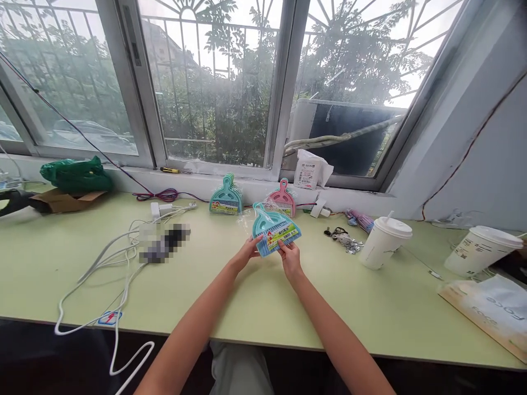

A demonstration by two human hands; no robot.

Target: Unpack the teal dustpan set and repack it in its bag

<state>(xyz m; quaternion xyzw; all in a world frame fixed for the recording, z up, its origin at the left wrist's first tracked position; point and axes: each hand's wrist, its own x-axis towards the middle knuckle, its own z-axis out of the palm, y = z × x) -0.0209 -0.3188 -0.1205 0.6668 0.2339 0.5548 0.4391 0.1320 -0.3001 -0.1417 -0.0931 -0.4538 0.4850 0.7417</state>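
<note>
Pale green counter [61, 263] under a wide barred window [214, 82], trees outside. Far left: green bag [76, 174] on a flat cardboard piece [66, 200]. Next, white cables [111, 258] looping across the counter and over the front edge, w/ a white charger [160, 209] near the sill and a blurred-out item beside them. Purple cord [158, 195] along the sill. Center back: teal dustpan stack [226, 197] and pink dustpan set [282, 198], both leaning against the sill. In front of them, raised just above the counter, a teal dustpan set [275, 229] in clear wrap w/ a yellow label. Left hand [247, 252] fingers pinch its lower left edge; right hand [289, 258] fingers grip its lower right edge, so both are closed on it. Right of that: keys [343, 238], a white lidded cup [385, 241] w/ straw, second lidded cup [480, 249], and a paper bag [489, 315] lying flat at far right. White packet [310, 170] sits on the sill.
</note>
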